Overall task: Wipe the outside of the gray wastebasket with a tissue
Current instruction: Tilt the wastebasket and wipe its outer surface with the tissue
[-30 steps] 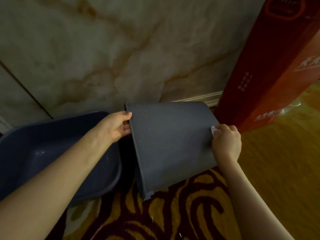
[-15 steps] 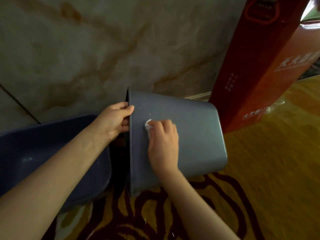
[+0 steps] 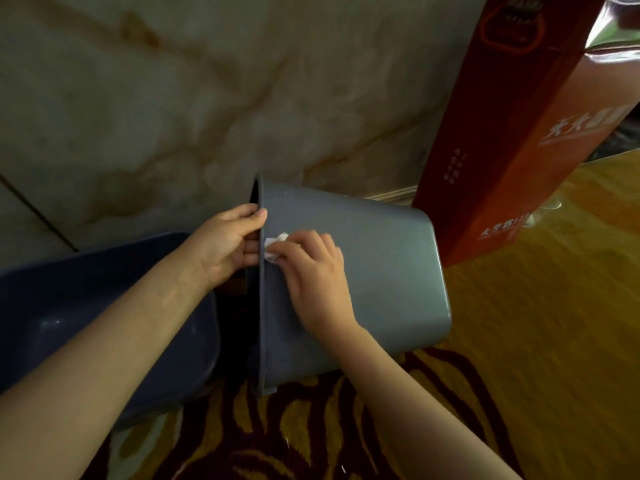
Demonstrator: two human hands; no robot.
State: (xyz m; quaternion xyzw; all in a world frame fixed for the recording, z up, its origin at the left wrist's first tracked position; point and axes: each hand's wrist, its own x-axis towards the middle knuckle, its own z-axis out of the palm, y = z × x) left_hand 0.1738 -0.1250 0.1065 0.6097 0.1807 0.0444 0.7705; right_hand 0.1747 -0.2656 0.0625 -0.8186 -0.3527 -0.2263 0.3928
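- The gray wastebasket [image 3: 363, 282] is laid on its side on a patterned carpet [image 3: 311, 434], with its mouth turned to the left and its base toward a tall red box [image 3: 512, 133]; its upper side wall faces the camera.
- A crumpled white tissue [image 3: 275, 245] is pressed against that wall just beside the rim, at the mouth end.
- The tissue is pinched under the curled fingertips of the right hand [image 3: 313, 275], which is closed on it and laid flat over the wall.
- The rim is gripped by the left hand [image 3: 228, 244]: the thumb is seen on the outer edge, and the fingers are wrapped inside the mouth, so the basket is held steady.
- The step in hand is judged to be the wiping of the upper wall, at the rim end of a stroke.
- A stroke toward the base seems called for next; the faces now hidden underneath could only be reached if the basket were rolled.
- A dark blue basin [image 3: 104, 323] is seen to the left, just beside the mouth, and a marbled wall [image 3: 207, 98] stands behind.
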